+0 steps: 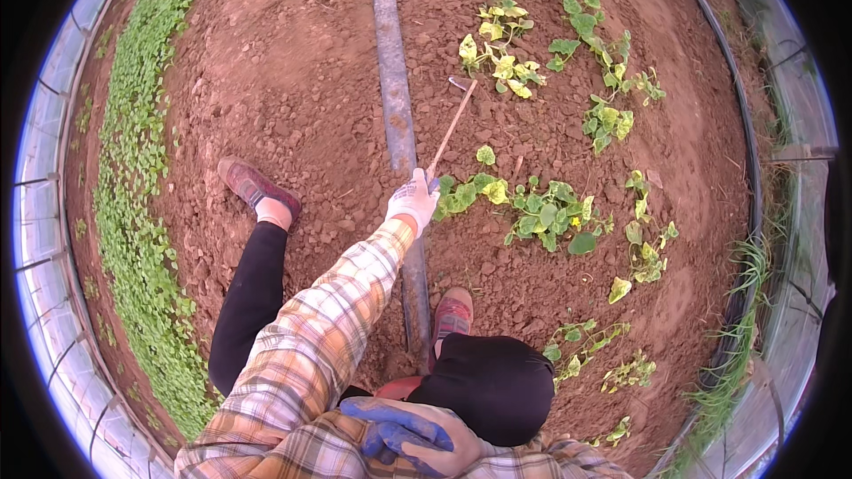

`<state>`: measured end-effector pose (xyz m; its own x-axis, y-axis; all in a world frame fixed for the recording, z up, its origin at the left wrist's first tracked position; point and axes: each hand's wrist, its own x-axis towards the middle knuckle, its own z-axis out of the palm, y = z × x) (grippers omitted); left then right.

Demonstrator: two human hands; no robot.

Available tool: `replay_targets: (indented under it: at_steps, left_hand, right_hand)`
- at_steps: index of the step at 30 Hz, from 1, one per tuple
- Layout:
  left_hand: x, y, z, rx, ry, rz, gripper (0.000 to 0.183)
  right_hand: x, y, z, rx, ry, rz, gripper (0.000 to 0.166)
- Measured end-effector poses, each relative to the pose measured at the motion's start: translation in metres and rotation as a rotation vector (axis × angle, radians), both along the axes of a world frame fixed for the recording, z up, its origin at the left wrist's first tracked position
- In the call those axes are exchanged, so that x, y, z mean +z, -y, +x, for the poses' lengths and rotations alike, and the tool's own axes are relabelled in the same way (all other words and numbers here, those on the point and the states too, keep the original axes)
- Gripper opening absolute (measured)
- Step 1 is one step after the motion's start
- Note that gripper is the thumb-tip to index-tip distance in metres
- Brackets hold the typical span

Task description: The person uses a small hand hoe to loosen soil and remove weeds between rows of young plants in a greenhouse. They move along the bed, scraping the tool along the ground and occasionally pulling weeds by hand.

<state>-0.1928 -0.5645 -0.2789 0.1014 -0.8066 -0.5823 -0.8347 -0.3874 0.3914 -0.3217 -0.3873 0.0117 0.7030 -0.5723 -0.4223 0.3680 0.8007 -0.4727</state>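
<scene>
My left hand (414, 201), in a white glove with blue coating, grips a thin wooden-handled hand tool (452, 125). A small metal blade, of a hoe or sickle, shows at its far end beside yellowing leafy vines (504, 70). The left arm is stretched forward over a dark flat strip of hose or film (393, 66) on the soil. Near my waist, my right hand (413, 436) wears a glove with blue-coated fingers; these are loosely bent and apart, with nothing seen in them. Green vines (547, 213), one with a yellow flower, lie to the right of my left hand.
A dense row of green seedlings (133, 173) runs along the left. My feet in red shoes stand either side of the strip on cloddy brown soil (286, 80). More vines spread at right. A black hose (739, 73), grass and plastic greenhouse walls (809, 100) edge the bed.
</scene>
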Motion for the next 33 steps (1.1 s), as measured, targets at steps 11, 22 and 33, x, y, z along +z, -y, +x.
replay_targets:
  at_steps: [11,22,33]
  left_hand:
    - [-0.003,-0.051,-0.011,-0.084,-0.033,0.242,0.044]
    - [-0.007,-0.108,-0.01,0.015,-0.048,0.199,0.043]
    - [-0.001,-0.065,-0.015,0.001,-0.055,0.175,0.04]
  right_hand:
    - [-0.01,-0.003,-0.001,0.027,0.098,-0.025,0.048]
    - [-0.016,-0.012,-0.001,0.032,0.156,-0.127,0.05]
    - [-0.012,-0.007,-0.005,0.028,0.017,-0.263,0.044]
